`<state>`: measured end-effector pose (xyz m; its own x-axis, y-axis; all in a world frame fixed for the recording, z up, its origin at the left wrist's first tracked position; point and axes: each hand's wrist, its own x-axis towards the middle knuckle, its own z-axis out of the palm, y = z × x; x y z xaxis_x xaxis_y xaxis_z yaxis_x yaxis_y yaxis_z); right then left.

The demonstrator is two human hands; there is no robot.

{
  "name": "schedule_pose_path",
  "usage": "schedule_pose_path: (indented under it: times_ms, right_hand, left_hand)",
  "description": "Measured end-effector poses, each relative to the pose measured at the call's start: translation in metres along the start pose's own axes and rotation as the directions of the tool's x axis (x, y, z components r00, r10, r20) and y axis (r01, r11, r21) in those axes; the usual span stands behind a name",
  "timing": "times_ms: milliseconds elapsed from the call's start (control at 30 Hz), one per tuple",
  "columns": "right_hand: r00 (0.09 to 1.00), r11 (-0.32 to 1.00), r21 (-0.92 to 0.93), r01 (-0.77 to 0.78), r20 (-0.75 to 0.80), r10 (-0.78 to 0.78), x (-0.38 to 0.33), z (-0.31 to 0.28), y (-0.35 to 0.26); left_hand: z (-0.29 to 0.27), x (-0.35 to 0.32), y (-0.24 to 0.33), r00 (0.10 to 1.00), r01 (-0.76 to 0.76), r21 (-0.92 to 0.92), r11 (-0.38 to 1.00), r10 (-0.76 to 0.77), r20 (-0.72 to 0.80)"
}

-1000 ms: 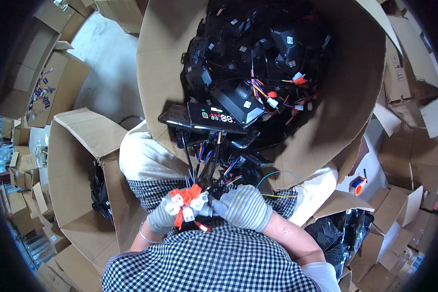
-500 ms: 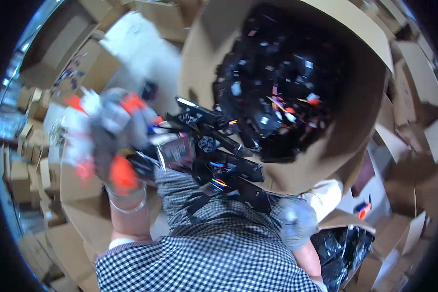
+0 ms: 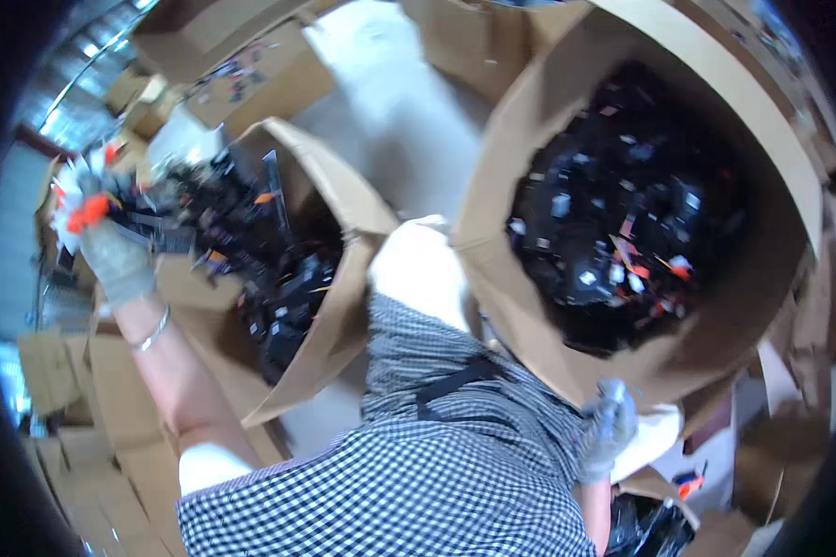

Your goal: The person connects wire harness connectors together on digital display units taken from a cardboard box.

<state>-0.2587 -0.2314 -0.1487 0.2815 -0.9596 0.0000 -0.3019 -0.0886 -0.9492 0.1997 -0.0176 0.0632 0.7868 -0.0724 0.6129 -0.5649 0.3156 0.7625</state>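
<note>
- so my left hand has swung way out to the left since a second ago, when both hands were together in my lap fiddling with the bundle of wires and black parts. now that arm is stretched out over the smaller cardboard box on my left.
- the grip on that side is closed around the bundle. the white and orange connector ends poke out above my glove, and the black bits trail off to the right of my fingers, hanging over the box's open top.
- my reading: the bundle is done with in my lap and is on its way into that box, which already has a pile of similar black pieces in it.
- my right hand has let go and dropped to my side, just under the rim of the big round cardboard bin. fingers look loosely curled, nothing in them that i can see.
</note>
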Motion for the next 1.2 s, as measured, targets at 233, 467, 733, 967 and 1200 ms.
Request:
schedule_pose_path:
  times_ms: [233, 467, 733, 967, 1200]
  right_hand:
    - [0.968, 0.875, 0.414, -0.252, 0.109, 0.227, 0.097, 0.013, 0.018]
    - [0.952, 0.521, 0.805, -0.285, 0.171, 0.255, 0.216, 0.044, 0.090]
    - [0.962, 0.583, 0.769, -0.261, 0.160, 0.220, 0.217, 0.074, 0.079]
    - [0.785, 0.906, 0.099, 0.412, 0.467, -0.408, 0.086, 0.097, 0.072]
    - [0.648, 0.751, -0.219, 0.623, 0.681, -0.340, 0.023, 0.099, 0.063]
  left_hand:
    - [-0.058, -0.108, -0.174, 0.940, 0.155, 0.513, 0.844, -0.285, 0.185]
    - [-0.130, -0.177, -0.275, 0.327, 0.854, 0.350, 0.386, -0.920, 0.216]
    - [0.087, -0.171, -0.102, 0.836, -0.077, 0.803, 0.591, -0.400, 0.375]
    - [0.195, -0.284, -0.102, 0.320, -0.139, 0.306, 0.942, -0.250, 0.914]
    - [0.178, -0.334, -0.097, 0.016, 0.357, 0.420, 0.834, -0.455, 0.890]
